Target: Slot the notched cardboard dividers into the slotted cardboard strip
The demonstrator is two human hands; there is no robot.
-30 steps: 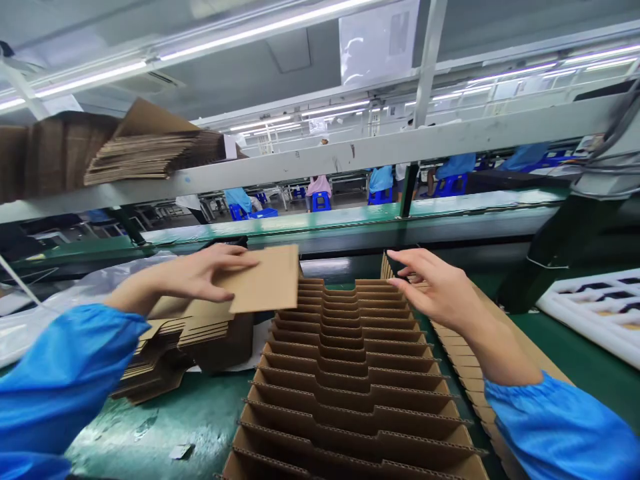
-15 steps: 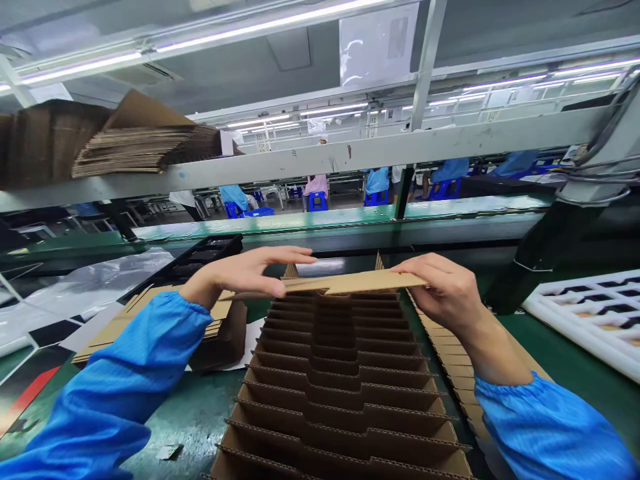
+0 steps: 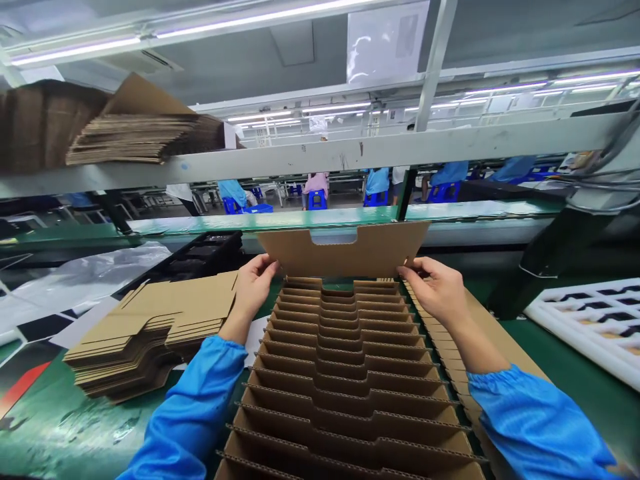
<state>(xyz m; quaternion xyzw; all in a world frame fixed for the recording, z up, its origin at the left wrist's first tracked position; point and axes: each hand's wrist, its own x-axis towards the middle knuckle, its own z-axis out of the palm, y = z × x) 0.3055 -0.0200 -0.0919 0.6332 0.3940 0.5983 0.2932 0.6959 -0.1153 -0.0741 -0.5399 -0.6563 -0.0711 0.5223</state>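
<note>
The left sleeve (image 3: 187, 413), at 7 o'clock, and the right sleeve (image 3: 540, 420), at 4 o'clock, are bright blue, loose, wrinkled, each with gathered cuff (image 3: 493, 377). Left hand (image 3: 254, 290) and right hand (image 3: 439, 291) are bare.

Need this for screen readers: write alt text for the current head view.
A left hand and right hand hold a notched brown cardboard panel by its ends at the far end of a brown cardboard divider grid. A stack of notched tan cardboard sheets lies to the left.
</note>
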